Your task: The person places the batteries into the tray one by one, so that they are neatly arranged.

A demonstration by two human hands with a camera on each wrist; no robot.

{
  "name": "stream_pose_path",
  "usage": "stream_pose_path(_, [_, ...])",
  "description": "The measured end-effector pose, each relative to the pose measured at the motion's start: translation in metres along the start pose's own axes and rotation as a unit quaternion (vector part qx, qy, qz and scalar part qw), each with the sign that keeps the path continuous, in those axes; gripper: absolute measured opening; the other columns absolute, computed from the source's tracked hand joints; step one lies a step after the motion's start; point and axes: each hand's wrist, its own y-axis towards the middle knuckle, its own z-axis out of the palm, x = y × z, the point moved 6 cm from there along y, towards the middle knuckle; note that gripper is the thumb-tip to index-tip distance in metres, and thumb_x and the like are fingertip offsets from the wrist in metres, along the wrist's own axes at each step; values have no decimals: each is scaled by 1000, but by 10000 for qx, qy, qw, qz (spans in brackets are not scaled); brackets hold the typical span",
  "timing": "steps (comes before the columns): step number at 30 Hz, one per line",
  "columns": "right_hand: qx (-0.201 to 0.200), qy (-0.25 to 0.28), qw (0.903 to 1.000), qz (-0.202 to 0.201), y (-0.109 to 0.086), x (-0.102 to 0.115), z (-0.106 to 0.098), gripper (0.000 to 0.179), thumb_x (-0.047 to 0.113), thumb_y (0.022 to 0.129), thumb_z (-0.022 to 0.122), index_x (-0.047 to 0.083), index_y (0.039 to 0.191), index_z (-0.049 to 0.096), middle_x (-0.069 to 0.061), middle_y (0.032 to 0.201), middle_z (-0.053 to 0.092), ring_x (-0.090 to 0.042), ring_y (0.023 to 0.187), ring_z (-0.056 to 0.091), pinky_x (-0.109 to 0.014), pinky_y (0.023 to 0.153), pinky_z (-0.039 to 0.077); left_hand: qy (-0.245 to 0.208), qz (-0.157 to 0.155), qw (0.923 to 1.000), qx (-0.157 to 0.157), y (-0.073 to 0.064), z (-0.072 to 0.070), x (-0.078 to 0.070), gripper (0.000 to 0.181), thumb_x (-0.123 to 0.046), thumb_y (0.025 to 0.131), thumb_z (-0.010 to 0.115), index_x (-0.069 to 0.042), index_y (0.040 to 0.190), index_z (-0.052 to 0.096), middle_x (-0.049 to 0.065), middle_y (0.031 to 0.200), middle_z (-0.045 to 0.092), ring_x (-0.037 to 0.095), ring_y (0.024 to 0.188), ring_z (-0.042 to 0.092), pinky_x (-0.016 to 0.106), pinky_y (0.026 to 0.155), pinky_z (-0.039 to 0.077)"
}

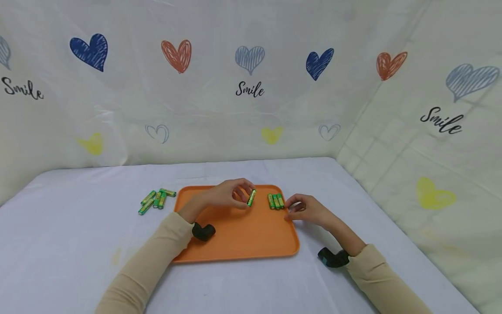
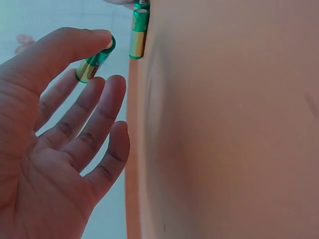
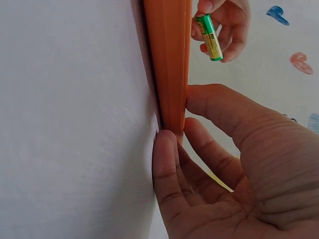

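Note:
My left hand (image 1: 231, 193) pinches a green-and-gold battery (image 1: 251, 198) between thumb and fingertips, above the orange tray (image 1: 235, 244). The left wrist view shows the same battery (image 2: 94, 60) tilted, the thumb on its upper end. At the tray's right rim, my right hand (image 1: 307, 209) holds the edge, with the thumb and fingers on the tray wall (image 3: 169, 64) in the right wrist view. Three batteries (image 1: 276, 201) lie side by side on the tray near that rim. In the left wrist view, part of this row (image 2: 138, 35) shows at the top.
Left of the tray, several loose batteries (image 1: 156, 200) lie in a group on the white tablecloth (image 1: 78, 244). A pale backdrop (image 1: 211, 109) printed with hearts hangs behind the table. Each wrist carries a black device, such as the right one (image 1: 333, 258).

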Motion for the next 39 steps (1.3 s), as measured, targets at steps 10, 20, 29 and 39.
stream_pose_path(10, [-19,-103,9999,-41,4,0,0,32,11,83,77,-3,108,61,-14,105,63,-18,83,59,-26,71,47,-192,-21,9998,4,9,8,5,48,-12,86,74,-7,129,53,10,114,59,16,95,64,31,89,51])
stream_pose_path(20, [-18,-64,10000,68,3,-1,1,33,11,83,77,-2,109,61,-15,106,63,-18,83,59,-26,70,48,-82,-190,9997,-87,17,19,9,48,-16,86,75,-7,128,54,8,114,59,14,91,64,27,81,52])
stream_pose_path(29, [0,3,10000,53,3,-2,1,33,11,84,76,-2,109,61,-15,106,63,-18,83,58,-25,68,47,127,-566,9980,-263,26,29,8,48,-22,85,77,-9,126,55,6,114,59,13,87,60,25,74,51])
stream_pose_path(39, [-10,-1,10000,84,3,-3,0,33,10,83,76,-2,109,61,-14,102,64,-17,81,58,-25,66,47,514,-885,9931,-574,35,33,13,50,-31,83,78,-13,125,58,0,108,62,13,83,56,25,73,47])
